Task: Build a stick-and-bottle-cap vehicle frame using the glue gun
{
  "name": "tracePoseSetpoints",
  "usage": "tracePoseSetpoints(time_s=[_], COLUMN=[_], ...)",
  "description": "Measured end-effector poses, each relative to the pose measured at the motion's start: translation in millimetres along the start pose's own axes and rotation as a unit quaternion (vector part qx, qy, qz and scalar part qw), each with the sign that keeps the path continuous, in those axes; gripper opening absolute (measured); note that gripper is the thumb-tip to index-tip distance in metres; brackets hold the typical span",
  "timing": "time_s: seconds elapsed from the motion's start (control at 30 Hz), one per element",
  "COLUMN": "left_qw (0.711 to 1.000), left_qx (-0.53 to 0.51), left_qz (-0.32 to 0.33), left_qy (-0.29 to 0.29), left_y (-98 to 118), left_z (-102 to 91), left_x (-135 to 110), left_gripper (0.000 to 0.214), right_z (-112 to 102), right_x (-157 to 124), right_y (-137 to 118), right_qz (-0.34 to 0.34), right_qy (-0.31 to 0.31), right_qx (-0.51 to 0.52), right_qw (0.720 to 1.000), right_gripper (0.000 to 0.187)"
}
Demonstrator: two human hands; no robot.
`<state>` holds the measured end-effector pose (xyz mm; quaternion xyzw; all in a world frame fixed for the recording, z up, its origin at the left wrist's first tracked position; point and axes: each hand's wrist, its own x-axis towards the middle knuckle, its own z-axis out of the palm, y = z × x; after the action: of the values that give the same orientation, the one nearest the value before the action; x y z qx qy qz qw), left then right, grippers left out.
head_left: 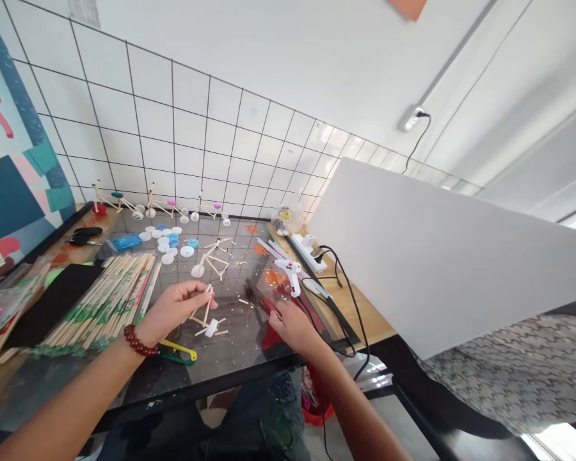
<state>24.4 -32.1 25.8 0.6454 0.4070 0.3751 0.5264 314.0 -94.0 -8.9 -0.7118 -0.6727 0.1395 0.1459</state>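
My left hand [175,306] pinches a small frame of wooden sticks [205,315] with a white cap wheel at its lower end, held just above the glass table top [221,358]. My right hand [292,323] rests on the table to the right, fingers closed round the dark handle of a tool [258,298] whose type I cannot make out. A white hot glue gun [290,272] stands just beyond my right hand, its cord trailing off the table edge.
Bundles of wooden chopsticks [100,301] lie left of my left hand. White and blue bottle caps [168,243], a half-built stick bicycle [214,256] and three finished ones [163,206] sit farther back. A power strip [310,250] is right; a large white board [436,256] looms over the right edge.
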Motion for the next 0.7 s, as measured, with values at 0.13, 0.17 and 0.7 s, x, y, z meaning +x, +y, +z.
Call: tracePoseSetpoints(time_s=[0.13, 0.17, 0.7], left_qw=[0.999, 0.999, 0.988], left_qx=[0.018, 0.025, 0.013], left_qz=[0.000, -0.003, -0.064], left_qy=[-0.030, -0.030, -0.139], left_y=[8, 7, 23], left_z=[4.0, 5.0, 14.8], left_x=[2, 3, -2], left_gripper=[0.044, 0.045, 0.047], right_z=[6, 7, 0], right_x=[-18, -23, -45], right_y=[1, -1, -40], right_qz=[0.071, 0.077, 0.026], right_qy=[-0.059, -0.068, -0.198], right_qx=[0.423, 0.520, 0.686], right_qw=[0.901, 0.848, 0.700], right_gripper=[0.041, 0.046, 0.037])
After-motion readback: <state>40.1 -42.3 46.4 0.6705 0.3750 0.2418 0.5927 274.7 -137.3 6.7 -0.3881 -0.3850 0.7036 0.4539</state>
